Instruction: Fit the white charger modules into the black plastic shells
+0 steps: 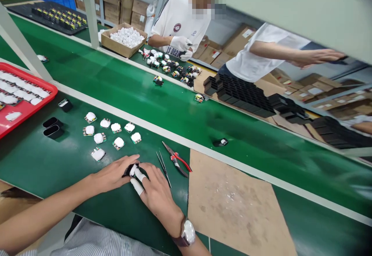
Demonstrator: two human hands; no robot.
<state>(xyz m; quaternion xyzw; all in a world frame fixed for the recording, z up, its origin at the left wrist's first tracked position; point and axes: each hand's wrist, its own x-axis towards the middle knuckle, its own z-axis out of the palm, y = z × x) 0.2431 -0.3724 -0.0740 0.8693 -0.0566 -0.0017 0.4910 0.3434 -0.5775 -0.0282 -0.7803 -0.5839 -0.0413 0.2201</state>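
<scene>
My left hand [112, 174] is closed around a small black plastic case [126, 170] just above the green bench. In the mouth of the case shows a circuit board with a white pad [134, 169]. My right hand [158, 192], wearing white finger cots and a watch, is closed over the same piece, its fingertips pressing on the white pad. Beyond my hands lie several circuit boards with white pads [118, 143]. Two empty black cases [54, 131] stand at the left, near another case with a white top [65, 105]. Tweezers [164, 169] and red-handled pliers [176, 159] lie right of my hands.
A red tray [54, 89] of white-padded boards sits at left. A cardboard sheet [232, 201] covers the bench at right. Beyond a pale rail runs a green conveyor [174, 112] carrying a black case [223, 142]. Two co-workers stand across it, beside stacked black cases [241, 95].
</scene>
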